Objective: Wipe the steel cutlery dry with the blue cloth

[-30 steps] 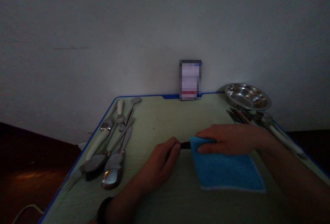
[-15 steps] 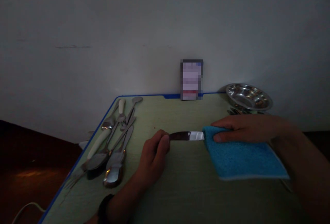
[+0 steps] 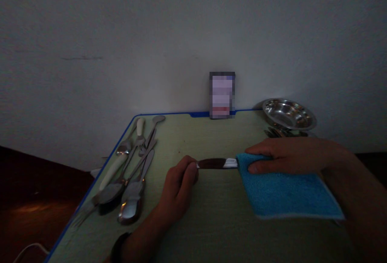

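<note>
My left hand (image 3: 180, 184) is closed around one end of a slim, shiny piece of cutlery (image 3: 213, 163). Its visible stretch looks dark brown near the hand and bright silver toward the right. A folded blue cloth (image 3: 290, 194) wraps the other end, so which kind of cutlery it is cannot be made out. My right hand (image 3: 284, 156) grips the cloth from above, thumb on the near side, pinching it around the cutlery. Both hands hold the piece level above the pale green table (image 3: 187, 134).
Several forks, spoons and knives (image 3: 130, 182) lie in a loose pile along the table's left edge. A steel bowl (image 3: 288, 113) stands at the back right, with more cutlery (image 3: 279, 132) just before it. A phone-like screen (image 3: 221, 95) leans on the wall (image 3: 169, 45).
The cloth and my right hand have shifted slightly left and down in view, partly with a small camera shift. The cutlery's bright stretch beside the cloth shows shorter; both grips stay closed.
</note>
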Available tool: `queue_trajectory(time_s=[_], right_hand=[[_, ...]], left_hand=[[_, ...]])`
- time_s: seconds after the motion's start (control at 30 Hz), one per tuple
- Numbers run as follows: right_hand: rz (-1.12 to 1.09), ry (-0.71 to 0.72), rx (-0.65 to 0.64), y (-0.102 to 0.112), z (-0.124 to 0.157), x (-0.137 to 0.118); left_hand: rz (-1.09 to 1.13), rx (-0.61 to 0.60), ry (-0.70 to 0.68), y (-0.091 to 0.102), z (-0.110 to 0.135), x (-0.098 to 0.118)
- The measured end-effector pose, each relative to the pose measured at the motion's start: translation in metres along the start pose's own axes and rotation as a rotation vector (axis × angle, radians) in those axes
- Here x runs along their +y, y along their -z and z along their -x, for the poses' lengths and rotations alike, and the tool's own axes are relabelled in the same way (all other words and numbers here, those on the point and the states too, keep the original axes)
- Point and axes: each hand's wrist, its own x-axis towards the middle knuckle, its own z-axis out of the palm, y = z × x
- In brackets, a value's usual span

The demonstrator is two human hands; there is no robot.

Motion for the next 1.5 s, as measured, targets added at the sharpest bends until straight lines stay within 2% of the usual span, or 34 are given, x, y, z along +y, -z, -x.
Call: queue_trajectory(time_s=[0.33,0.63,0.87,1.07,1.5], right_hand=[[0.07,0.022,0.074,-0.0016,0.0048,-0.0049],[0.07,0.005,0.069,-0.0005,0.0033,-0.0079],[0.062,0.047,0.042,-0.0019,0.0006,-0.0082],[0.096,0.039,0.067,-0.0037,-0.0001,-0.0084],[0.085,0.035,0.049,-0.0035,-0.0017,-0.0065]], left_hand=[[0.054,0.013,0.018,-0.0006,0.0017,-0.0002],[0.137,0.039,0.012,-0.0041,0.0011,-0.0022],[0.15,0.026,0.029,-0.0044,0.0013,-0.0006],[0.146,0.03,0.003,-0.0052,0.0012,-0.0007],[0.177,0.029,0.034,-0.006,0.0024,-0.0043]])
